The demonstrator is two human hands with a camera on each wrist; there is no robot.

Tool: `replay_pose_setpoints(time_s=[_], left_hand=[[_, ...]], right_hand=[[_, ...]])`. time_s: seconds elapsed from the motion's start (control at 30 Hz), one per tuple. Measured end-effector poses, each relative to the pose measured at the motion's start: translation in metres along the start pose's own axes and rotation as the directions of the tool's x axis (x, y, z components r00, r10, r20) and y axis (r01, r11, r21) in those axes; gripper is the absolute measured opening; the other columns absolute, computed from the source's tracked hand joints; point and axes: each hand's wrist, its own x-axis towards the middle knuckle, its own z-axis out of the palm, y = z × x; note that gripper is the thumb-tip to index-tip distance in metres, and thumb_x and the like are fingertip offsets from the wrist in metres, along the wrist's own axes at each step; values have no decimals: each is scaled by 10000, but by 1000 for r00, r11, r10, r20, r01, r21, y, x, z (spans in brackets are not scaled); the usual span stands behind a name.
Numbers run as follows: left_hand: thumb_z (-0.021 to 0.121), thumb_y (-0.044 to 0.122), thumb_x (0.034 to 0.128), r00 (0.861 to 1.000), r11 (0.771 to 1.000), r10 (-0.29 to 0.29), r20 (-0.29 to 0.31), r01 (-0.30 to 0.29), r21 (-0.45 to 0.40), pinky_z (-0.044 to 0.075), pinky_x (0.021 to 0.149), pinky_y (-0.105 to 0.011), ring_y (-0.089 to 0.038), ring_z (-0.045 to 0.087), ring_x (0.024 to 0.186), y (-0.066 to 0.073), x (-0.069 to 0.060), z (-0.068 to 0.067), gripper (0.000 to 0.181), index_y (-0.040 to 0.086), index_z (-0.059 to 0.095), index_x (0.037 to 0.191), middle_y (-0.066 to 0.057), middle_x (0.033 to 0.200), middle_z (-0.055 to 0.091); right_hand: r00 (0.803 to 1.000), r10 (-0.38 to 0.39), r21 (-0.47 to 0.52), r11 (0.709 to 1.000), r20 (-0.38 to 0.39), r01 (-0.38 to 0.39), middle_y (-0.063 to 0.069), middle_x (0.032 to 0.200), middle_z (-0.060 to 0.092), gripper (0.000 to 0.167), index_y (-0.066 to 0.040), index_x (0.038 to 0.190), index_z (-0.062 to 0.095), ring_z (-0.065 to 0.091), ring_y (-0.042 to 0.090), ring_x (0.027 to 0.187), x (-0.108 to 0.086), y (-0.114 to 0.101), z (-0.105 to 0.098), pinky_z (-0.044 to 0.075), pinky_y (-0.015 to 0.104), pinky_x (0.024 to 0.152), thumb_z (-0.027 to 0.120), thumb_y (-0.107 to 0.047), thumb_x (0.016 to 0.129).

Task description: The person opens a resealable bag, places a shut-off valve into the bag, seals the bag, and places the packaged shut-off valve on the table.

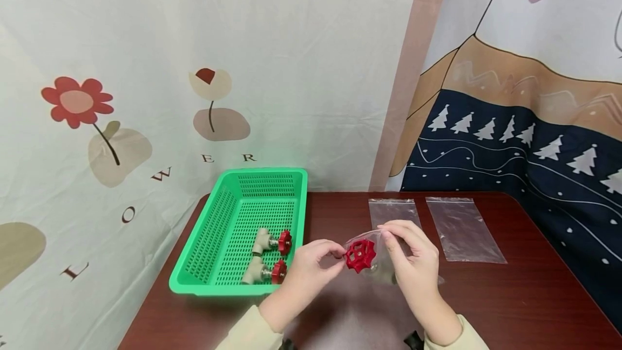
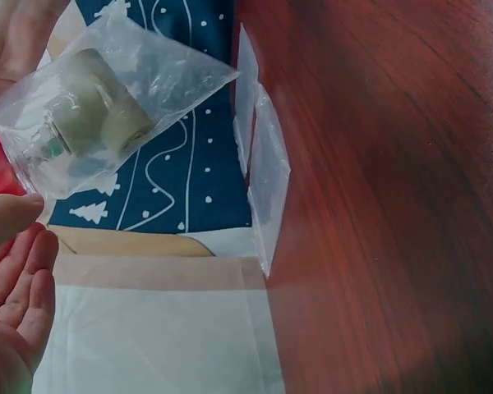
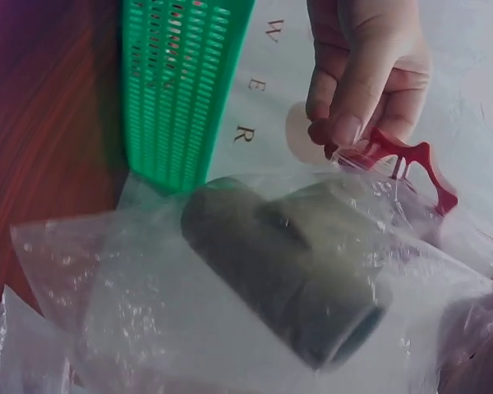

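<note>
Between my two hands hangs a clear zip bag (image 2: 177, 70) with a valve (image 3: 271, 263) in it. Its grey-beige tee body lies inside the plastic, and its red handwheel (image 1: 360, 255) shows at the bag's mouth. My left hand (image 1: 311, 269) pinches the bag's edge with thumb and fingers, right beside the wheel; whether it also grips the wheel I cannot tell. On the other side of the mouth, my right hand (image 1: 414, 261) pinches the bag's rim between thumb and fingers. The bag hangs above the table.
A green perforated basket (image 1: 233, 289) stands at the left, holding two more valves with red handwheels, a rear valve (image 1: 262, 241) and a front valve (image 1: 254, 270). Behind my right hand, two flat bags, a left bag (image 1: 392, 209) and a right bag (image 1: 464, 231), lie on the brown table (image 1: 525, 307).
</note>
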Motion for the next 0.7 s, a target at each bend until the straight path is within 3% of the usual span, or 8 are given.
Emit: replay_pose_setpoints(time_s=[0.17, 0.3, 0.5, 0.7], left_hand=[[805, 82, 714, 995, 995, 95, -16, -94, 44, 492, 739, -132, -22, 600, 781, -1, -2, 4, 179, 172, 665, 782, 96, 793, 662], [817, 100, 704, 988, 983, 153, -22, -150, 102, 489, 780, -139, -43, 611, 823, 1, -1, 6, 181, 169, 685, 807, 86, 830, 676], [821, 89, 704, 977, 966, 209, -51, -198, 166, 502, 801, -161, -73, 614, 848, 1, 2, 10, 181, 152, 703, 826, 61, 857, 676], [768, 73, 764, 968, 962, 247, -40, -240, 133, 501, 793, -158, -82, 611, 836, -3, 2, 9, 97, 126, 695, 799, 48, 849, 670]], right_hand=[[1000, 13, -16, 1000, -10, -13, 168, 836, 653, 213, 61, 862, 701, 603, 36, 823, 0, -2, 0, 481, 82, 694, 667, 210, 713], [1000, 18, -6, 1000, -22, -18, 180, 830, 646, 205, 72, 859, 697, 596, 34, 808, 1, -3, 0, 466, 86, 656, 661, 214, 715], [999, 24, 10, 1000, -26, -23, 155, 841, 651, 214, 56, 872, 702, 586, 39, 795, -1, -1, 1, 453, 99, 627, 660, 205, 725], [999, 32, 17, 999, -12, -32, 134, 852, 657, 220, 44, 883, 706, 586, 37, 794, -2, 0, 0, 466, 100, 644, 659, 199, 733]])
